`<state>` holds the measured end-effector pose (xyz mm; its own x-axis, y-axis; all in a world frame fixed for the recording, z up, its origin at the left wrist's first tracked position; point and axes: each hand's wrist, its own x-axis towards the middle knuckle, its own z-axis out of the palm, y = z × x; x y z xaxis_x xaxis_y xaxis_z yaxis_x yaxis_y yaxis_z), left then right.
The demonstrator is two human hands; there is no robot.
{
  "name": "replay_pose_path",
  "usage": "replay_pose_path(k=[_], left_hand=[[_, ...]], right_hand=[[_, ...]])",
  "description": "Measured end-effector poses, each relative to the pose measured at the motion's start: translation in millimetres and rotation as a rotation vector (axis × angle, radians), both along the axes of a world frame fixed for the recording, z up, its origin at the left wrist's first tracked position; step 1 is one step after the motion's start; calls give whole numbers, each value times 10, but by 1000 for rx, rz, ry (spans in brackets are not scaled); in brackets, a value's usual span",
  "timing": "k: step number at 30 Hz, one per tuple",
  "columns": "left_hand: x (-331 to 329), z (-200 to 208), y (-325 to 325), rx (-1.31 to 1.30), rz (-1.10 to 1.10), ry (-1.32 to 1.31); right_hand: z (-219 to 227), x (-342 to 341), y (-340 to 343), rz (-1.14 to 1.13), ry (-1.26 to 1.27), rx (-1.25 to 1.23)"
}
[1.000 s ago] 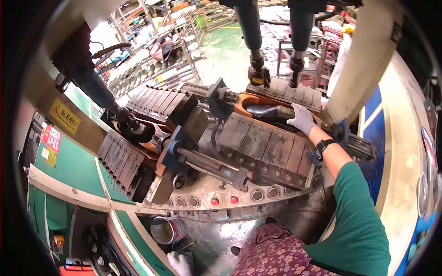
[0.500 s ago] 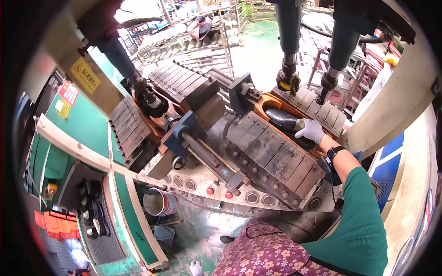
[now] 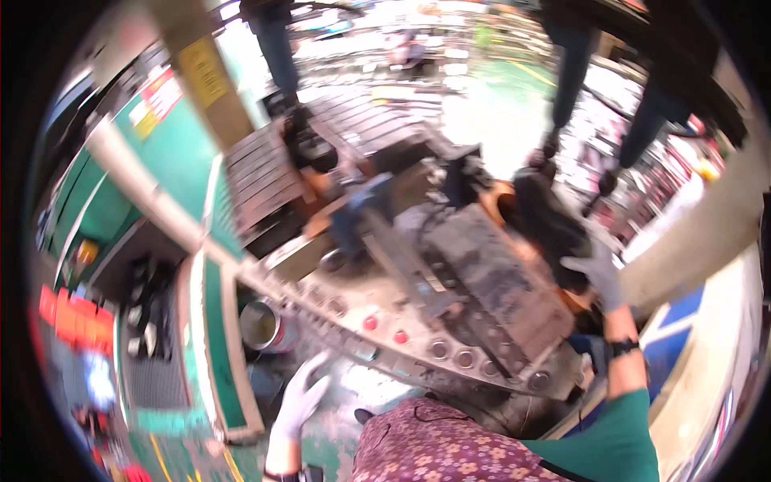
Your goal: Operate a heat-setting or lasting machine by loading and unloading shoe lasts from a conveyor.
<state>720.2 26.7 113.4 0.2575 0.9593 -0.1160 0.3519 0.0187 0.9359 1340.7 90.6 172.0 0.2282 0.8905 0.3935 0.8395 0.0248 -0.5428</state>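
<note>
A black boot (image 3: 550, 229), blurred by motion, lies slanted over the orange-lined mould (image 3: 502, 201) on the right side of the machine. My right hand (image 3: 601, 273), in a light grey glove, is closed on the boot's near end, and a finger reaches across it. How the other fingers sit cannot be made out. My left hand (image 3: 303, 395), gloved in white, is held low in front of the machine's edge, beside a metal bucket (image 3: 261, 327). Its fingers are stretched out and hold nothing.
A second mould (image 3: 269, 185) stands at the left, under a hanging cylinder (image 3: 275, 48). More cylinders (image 3: 574, 80) hang over the right mould. Red buttons (image 3: 369, 322) line the front panel. A beige post (image 3: 691, 225) rises at the right; dark footwear (image 3: 144, 309) lies on a left shelf.
The boot has come up out of the mould with my right hand on it. My left hand has risen into view from the lower edge. The whole view has shifted and blurred.
</note>
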Motion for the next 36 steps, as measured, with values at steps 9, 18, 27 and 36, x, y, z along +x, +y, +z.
replay_pose_path(k=[9, 18, 27, 36], left_hand=[[1121, 1039, 745, -31, -442, -936], [-2143, 113, 376, -132, 295, -1455], [-7025, -1102, 171, 215, 1177, -1253], [-9000, -1630, 514, 253, 1317, -1342]], right_hand=[[719, -2341, -714, 218, 665, -137], [-88, -6252, -541, 835, 488, -303], [-1136, -7611, -1039, 699, 387, -699], [-1352, -7703, -1745, 362, 227, -833]])
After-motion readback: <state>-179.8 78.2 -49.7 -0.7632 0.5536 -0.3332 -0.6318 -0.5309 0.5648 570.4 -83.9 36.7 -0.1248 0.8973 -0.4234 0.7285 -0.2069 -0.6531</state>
